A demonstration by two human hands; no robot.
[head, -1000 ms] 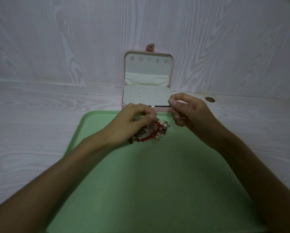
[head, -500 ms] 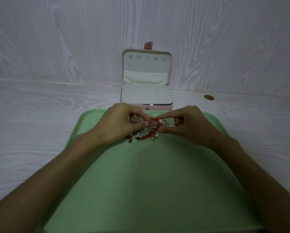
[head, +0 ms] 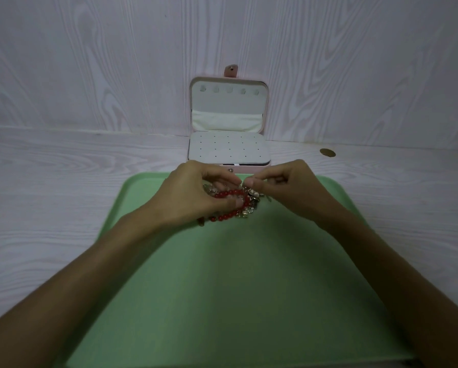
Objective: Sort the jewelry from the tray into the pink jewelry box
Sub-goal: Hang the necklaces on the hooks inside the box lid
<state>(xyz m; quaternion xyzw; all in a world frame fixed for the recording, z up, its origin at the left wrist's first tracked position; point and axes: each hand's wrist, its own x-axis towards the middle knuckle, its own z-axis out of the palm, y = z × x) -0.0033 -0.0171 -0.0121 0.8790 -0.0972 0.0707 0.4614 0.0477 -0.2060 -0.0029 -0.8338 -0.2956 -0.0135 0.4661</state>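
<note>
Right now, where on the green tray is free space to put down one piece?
The green tray is bare between the forearms, near edge included. Its far end is crowded: left hand, right hand, jewelry pile.

A flat mint-green plastic tray point(head: 249, 301) with rounded corners lies on the pale wood-grain surface. Near its far edge sits a tangled heap of jewelry point(head: 246, 205): a string of round red beads point(head: 226, 215) mixed with small gold and silver-toned pieces, too knotted to tell apart. Just beyond the tray stands a small pink jewelry box point(head: 229, 150), its lid upright against the wall. Its cream lining shows a row of hooks, a pocket and a dotted earring panel.
</note>
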